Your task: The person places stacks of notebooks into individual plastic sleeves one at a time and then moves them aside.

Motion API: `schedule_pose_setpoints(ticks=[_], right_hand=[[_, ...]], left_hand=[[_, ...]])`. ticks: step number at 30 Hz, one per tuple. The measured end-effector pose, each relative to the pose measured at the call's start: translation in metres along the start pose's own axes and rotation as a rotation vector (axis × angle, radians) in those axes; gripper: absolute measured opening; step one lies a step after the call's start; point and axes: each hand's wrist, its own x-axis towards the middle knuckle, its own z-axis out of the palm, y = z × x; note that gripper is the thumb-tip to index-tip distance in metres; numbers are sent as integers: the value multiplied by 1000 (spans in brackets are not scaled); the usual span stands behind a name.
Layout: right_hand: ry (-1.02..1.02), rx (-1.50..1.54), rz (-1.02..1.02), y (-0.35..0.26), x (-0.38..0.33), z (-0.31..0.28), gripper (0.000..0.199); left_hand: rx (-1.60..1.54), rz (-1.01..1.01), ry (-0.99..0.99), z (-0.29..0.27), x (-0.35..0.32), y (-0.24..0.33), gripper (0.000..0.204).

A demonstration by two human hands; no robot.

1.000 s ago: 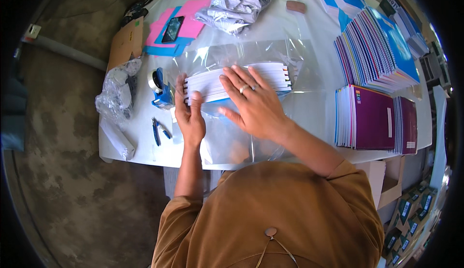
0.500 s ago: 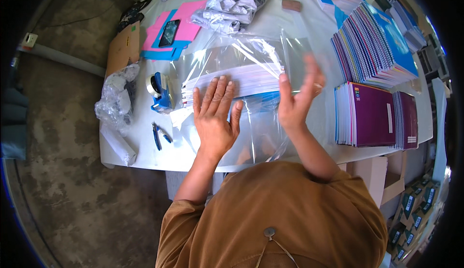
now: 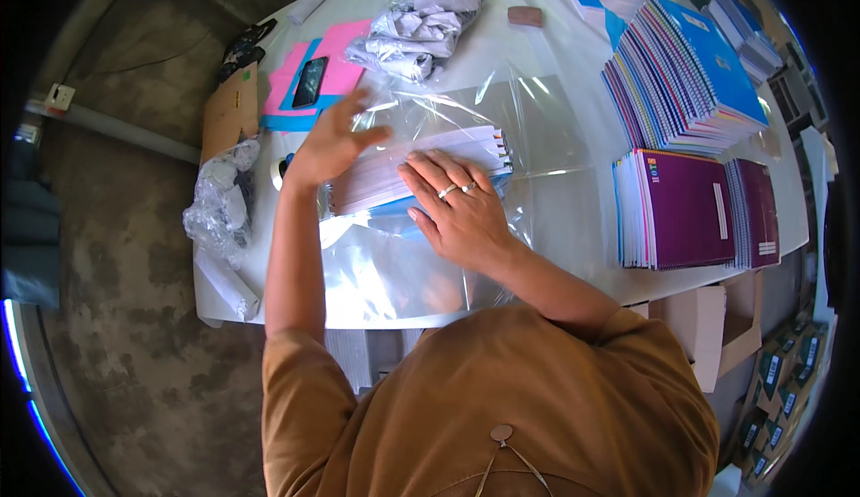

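Note:
A stack of notebooks (image 3: 381, 176), its page edges toward me and a blue cover at the bottom, lies on a clear plastic sheet (image 3: 551, 125). Part of the film seems to cover the stack. My right hand (image 3: 461, 210), with rings on two fingers, presses flat on the stack's middle, fingers stretched out. Raised over its left end is my left hand (image 3: 331, 146), fingers apart and holding nothing. My left forearm mostly hides a tape dispenser, of which a tape roll (image 3: 277, 172) shows.
Purple notebooks (image 3: 685, 210) and a tall leaning stack of spiral notebooks (image 3: 667, 76) stand at right. Farther back are crumpled plastic (image 3: 421, 26), a brown block (image 3: 525, 17) and a phone (image 3: 310, 82) on pink and blue sheets (image 3: 345, 49). Plastic wrap (image 3: 219, 197) hangs at the left edge.
My left hand has lifted off the stack and moved up and left. My right hand has come down from the right end onto the stack's middle. The stack now slants slightly.

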Motion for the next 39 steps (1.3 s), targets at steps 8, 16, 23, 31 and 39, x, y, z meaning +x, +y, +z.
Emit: schedule_pose_setpoints(ticks=[8,16,23,31,39], right_hand=[[-20,-42,18,4,-8,1,46],[-53,-14,32,17,2,11,27],[626,326,-104,24,-4,26,31],[468,214,-111,34,-16,37,18],[433,179,-153,28,-16,33,25]], left_hand=[[-898,-99,-130,-15,44,6,39],[-45,354,-189,12,-72,39,22],[-95,429,-45,19,-115,33,18],[227,2,359,-43,-153,-53,23],[-437,-1363,-132,-77,-120,-262,43]])
